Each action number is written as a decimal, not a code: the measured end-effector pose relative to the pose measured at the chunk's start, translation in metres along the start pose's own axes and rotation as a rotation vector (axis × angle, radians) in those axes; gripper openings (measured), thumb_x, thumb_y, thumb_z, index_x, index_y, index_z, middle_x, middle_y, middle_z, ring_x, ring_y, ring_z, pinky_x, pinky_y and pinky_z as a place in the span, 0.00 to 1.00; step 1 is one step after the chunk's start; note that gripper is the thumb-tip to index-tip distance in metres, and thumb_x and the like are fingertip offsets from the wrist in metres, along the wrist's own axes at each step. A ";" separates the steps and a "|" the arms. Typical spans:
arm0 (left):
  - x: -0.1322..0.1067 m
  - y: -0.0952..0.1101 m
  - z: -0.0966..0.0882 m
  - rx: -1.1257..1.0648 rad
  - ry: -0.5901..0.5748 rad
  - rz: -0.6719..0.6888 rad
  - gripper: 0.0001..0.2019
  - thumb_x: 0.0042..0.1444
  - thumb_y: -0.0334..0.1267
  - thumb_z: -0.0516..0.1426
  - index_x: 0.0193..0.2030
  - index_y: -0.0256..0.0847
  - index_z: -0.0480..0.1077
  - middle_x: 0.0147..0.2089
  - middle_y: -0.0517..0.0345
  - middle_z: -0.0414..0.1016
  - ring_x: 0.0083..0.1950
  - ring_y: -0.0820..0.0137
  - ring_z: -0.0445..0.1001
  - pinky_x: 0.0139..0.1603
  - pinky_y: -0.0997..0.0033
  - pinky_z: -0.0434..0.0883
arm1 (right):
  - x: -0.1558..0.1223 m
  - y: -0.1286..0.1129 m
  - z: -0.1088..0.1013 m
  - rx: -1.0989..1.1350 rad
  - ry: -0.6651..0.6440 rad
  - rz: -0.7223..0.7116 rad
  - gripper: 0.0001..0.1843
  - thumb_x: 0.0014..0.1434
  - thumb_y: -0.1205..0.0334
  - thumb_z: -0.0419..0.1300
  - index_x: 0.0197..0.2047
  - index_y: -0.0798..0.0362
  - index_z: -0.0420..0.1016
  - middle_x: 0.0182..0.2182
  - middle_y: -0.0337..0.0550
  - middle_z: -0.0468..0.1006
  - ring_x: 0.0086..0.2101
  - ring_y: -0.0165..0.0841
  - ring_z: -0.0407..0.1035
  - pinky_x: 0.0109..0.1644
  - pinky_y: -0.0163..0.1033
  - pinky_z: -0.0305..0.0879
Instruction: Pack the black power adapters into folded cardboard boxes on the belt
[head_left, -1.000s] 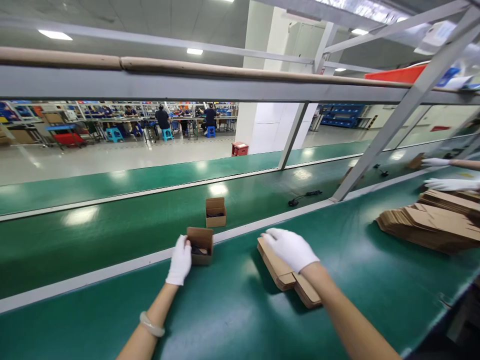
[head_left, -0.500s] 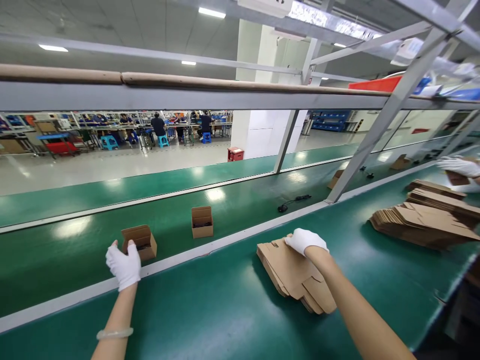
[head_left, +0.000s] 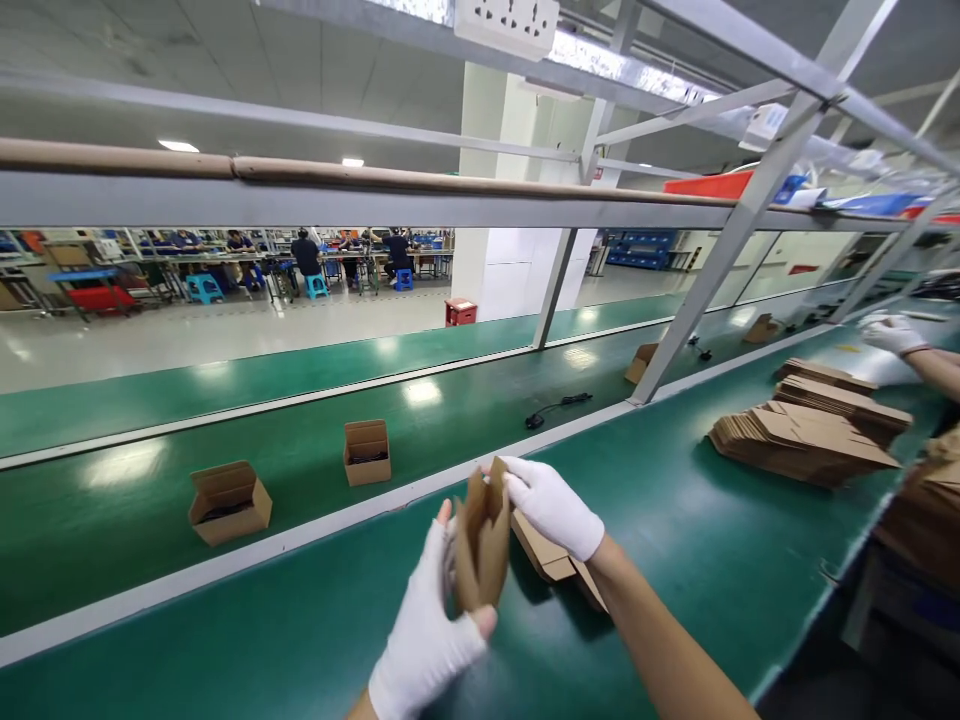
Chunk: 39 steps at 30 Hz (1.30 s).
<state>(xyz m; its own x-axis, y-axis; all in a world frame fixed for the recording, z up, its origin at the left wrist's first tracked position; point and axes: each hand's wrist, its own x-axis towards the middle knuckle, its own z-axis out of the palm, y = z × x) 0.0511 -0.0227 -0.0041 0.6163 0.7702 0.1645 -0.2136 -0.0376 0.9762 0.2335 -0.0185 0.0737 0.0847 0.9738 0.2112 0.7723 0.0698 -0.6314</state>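
A partly unfolded brown cardboard box (head_left: 484, 540) is held upright between my two white-gloved hands, above the green work surface. My left hand (head_left: 431, 610) cups its left side, thumb at the lower edge and fingers partly hidden behind it. At the top right edge, my right hand (head_left: 555, 505) pinches the cardboard. Beneath my right hand lies a small stack of flat boxes (head_left: 547, 550), partly covered. On the belt beyond the divider stand two open boxes, one at the left (head_left: 231, 510) and one nearer the middle (head_left: 367, 462), each with dark contents.
Larger stacks of flat cardboard (head_left: 802, 440) lie to the right. A black cable with a plug (head_left: 555, 410) rests on the belt. A slanted metal post (head_left: 720, 240) rises from the divider. Another person's gloved hand (head_left: 889, 332) shows at the far right.
My left hand has left the box on the belt and come to the middle. My right hand has lifted a flat box off the small stack, and it is now partly opened between both hands.
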 end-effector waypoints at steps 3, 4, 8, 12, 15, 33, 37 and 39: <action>0.005 0.010 -0.023 -0.054 0.122 -0.048 0.45 0.45 0.56 0.61 0.66 0.40 0.47 0.62 0.44 0.62 0.61 0.52 0.64 0.58 0.57 0.67 | -0.003 -0.002 0.000 0.280 -0.092 -0.039 0.17 0.57 0.60 0.44 0.32 0.53 0.72 0.31 0.42 0.78 0.34 0.35 0.71 0.38 0.37 0.67; 0.006 0.011 -0.029 -0.040 0.154 -0.062 0.44 0.44 0.56 0.62 0.64 0.39 0.50 0.60 0.44 0.65 0.58 0.52 0.66 0.56 0.58 0.69 | -0.004 -0.004 0.002 0.325 -0.125 -0.040 0.17 0.58 0.59 0.44 0.32 0.53 0.73 0.32 0.42 0.78 0.34 0.35 0.71 0.38 0.38 0.68; 0.009 0.007 -0.042 -0.002 0.249 -0.017 0.40 0.45 0.56 0.60 0.61 0.38 0.55 0.58 0.45 0.67 0.56 0.53 0.68 0.55 0.59 0.69 | -0.009 -0.013 0.016 0.165 0.145 -0.113 0.17 0.59 0.61 0.43 0.42 0.53 0.72 0.39 0.46 0.77 0.40 0.37 0.71 0.44 0.42 0.68; 0.008 0.004 -0.046 0.015 0.258 0.028 0.36 0.49 0.57 0.56 0.61 0.38 0.56 0.60 0.45 0.65 0.59 0.53 0.65 0.56 0.60 0.68 | -0.015 -0.026 0.023 -0.325 0.437 -0.457 0.16 0.59 0.64 0.47 0.48 0.54 0.68 0.43 0.52 0.73 0.46 0.42 0.65 0.50 0.49 0.62; 0.004 0.004 -0.046 -0.025 0.261 0.024 0.35 0.50 0.57 0.55 0.59 0.37 0.57 0.59 0.45 0.66 0.58 0.51 0.66 0.54 0.59 0.69 | -0.014 -0.037 0.022 -0.515 0.230 -0.574 0.12 0.58 0.57 0.53 0.41 0.55 0.70 0.36 0.50 0.73 0.41 0.42 0.65 0.48 0.49 0.60; -0.009 0.011 -0.057 0.364 0.172 0.144 0.27 0.49 0.43 0.61 0.56 0.45 0.62 0.59 0.50 0.63 0.59 0.55 0.64 0.59 0.55 0.63 | -0.018 -0.003 0.046 0.387 0.450 -0.213 0.14 0.62 0.60 0.47 0.48 0.50 0.69 0.41 0.46 0.75 0.42 0.36 0.68 0.48 0.45 0.64; -0.006 0.012 -0.052 0.347 0.138 0.206 0.28 0.53 0.43 0.58 0.60 0.46 0.56 0.60 0.49 0.61 0.59 0.56 0.63 0.59 0.55 0.64 | -0.016 -0.001 0.050 0.924 -0.069 0.133 0.23 0.58 0.46 0.52 0.51 0.50 0.69 0.49 0.48 0.72 0.50 0.40 0.65 0.54 0.46 0.61; -0.004 0.013 -0.049 0.353 0.105 0.238 0.29 0.54 0.43 0.56 0.62 0.47 0.54 0.60 0.49 0.61 0.59 0.57 0.63 0.58 0.56 0.64 | -0.017 -0.005 0.054 1.183 -0.328 0.185 0.24 0.56 0.42 0.53 0.48 0.49 0.71 0.48 0.48 0.74 0.49 0.41 0.66 0.52 0.46 0.62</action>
<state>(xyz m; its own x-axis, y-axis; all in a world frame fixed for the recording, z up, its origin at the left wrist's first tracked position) 0.0083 0.0046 0.0006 0.4969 0.7738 0.3928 -0.0568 -0.4227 0.9045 0.1941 -0.0232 0.0332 -0.1614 0.9860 -0.0418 -0.2913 -0.0880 -0.9526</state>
